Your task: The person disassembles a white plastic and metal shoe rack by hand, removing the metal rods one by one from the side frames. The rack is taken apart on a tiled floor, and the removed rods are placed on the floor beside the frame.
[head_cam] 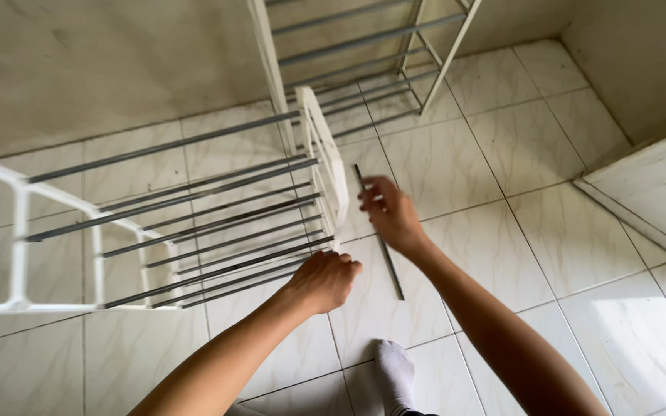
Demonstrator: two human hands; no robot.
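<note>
my left hand (324,279) grips the near shoe rack's (194,223) lower rail, fist closed. my right hand (389,214) pinches a loose grey rod (388,262) over the tiled floor (502,154); a second rack (356,54) stands behind, my socked foot (395,374) below.

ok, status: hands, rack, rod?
Left hand fisted at the rack rails' end. Right hand on loose rod on the floor. Second rack behind; nothing in the way.

No pkgs, labels, signs, screens visible
</note>
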